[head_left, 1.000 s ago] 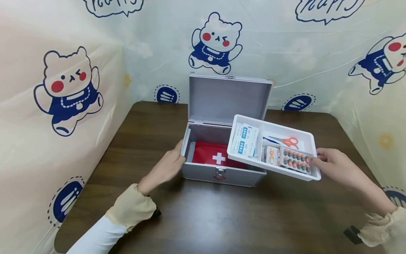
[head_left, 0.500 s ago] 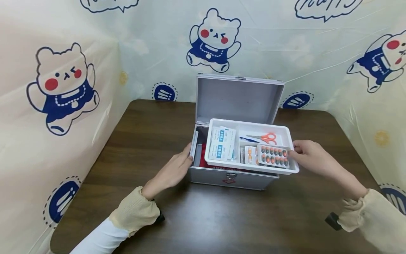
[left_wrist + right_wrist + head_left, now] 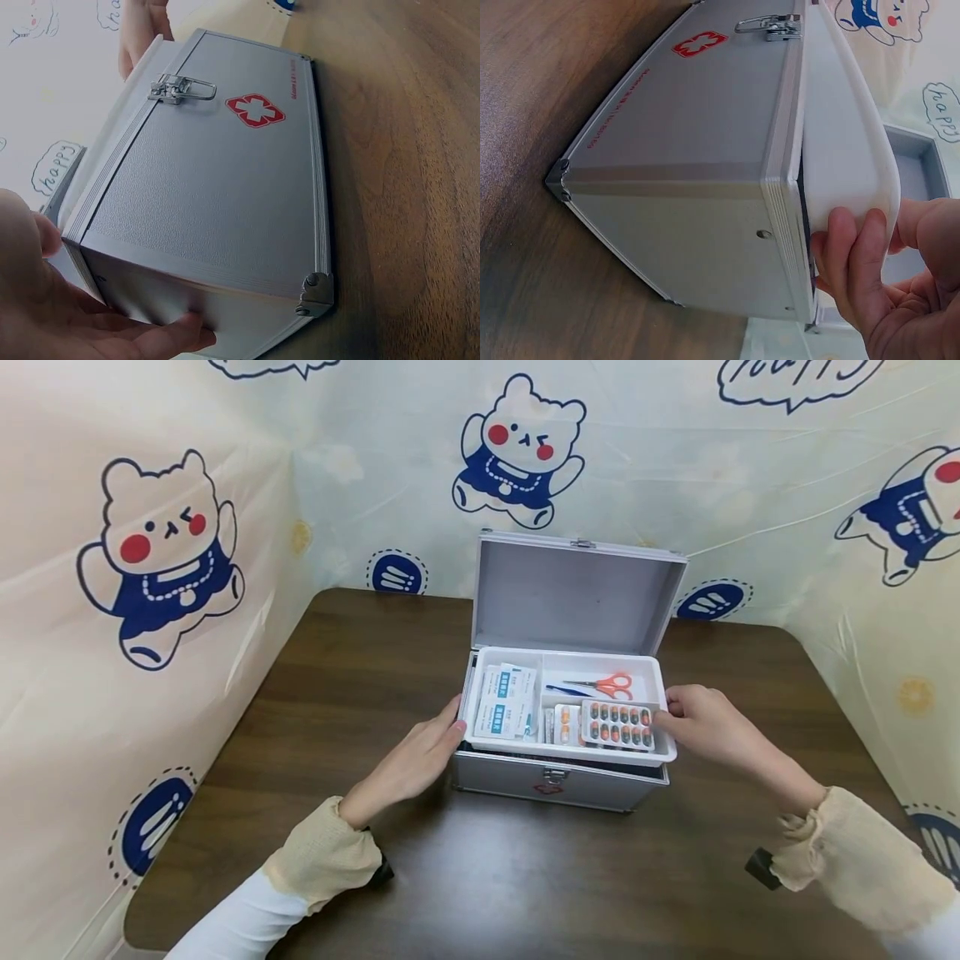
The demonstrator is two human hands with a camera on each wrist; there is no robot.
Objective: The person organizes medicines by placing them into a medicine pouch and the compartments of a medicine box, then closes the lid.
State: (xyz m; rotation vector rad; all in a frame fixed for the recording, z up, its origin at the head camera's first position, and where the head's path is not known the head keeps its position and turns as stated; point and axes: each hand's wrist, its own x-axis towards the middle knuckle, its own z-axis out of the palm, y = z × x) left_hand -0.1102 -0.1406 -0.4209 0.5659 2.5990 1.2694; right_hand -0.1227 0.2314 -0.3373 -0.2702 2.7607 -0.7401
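Note:
A white plastic tray [image 3: 600,753] sits over the opening of a silver first-aid box [image 3: 562,781], its right end raised above the box rim. My right hand [image 3: 708,727] pinches that end, thumb on the inner side and fingers outside, as the right wrist view shows. The left hand [image 3: 408,760] rests along the left side of the box [image 3: 210,165], thumb by the tray's left end. In the tray lie blue-and-white packets [image 3: 504,706], orange-handled scissors [image 3: 611,685], a dark blue slim item [image 3: 567,691] and blister packs of capsules [image 3: 618,724]. The tray hides the red pouch inside.
The box's lid [image 3: 577,593] stands open at the back. A metal latch [image 3: 176,88] is on the front wall. The dark wooden table [image 3: 352,677] is enclosed by printed sheeting [image 3: 360,485] behind and at the sides.
My right hand has brought the tray leftward and lowered it over the box, covering the red pouch. The left hand stays at the box's left side, its thumb now by the tray.

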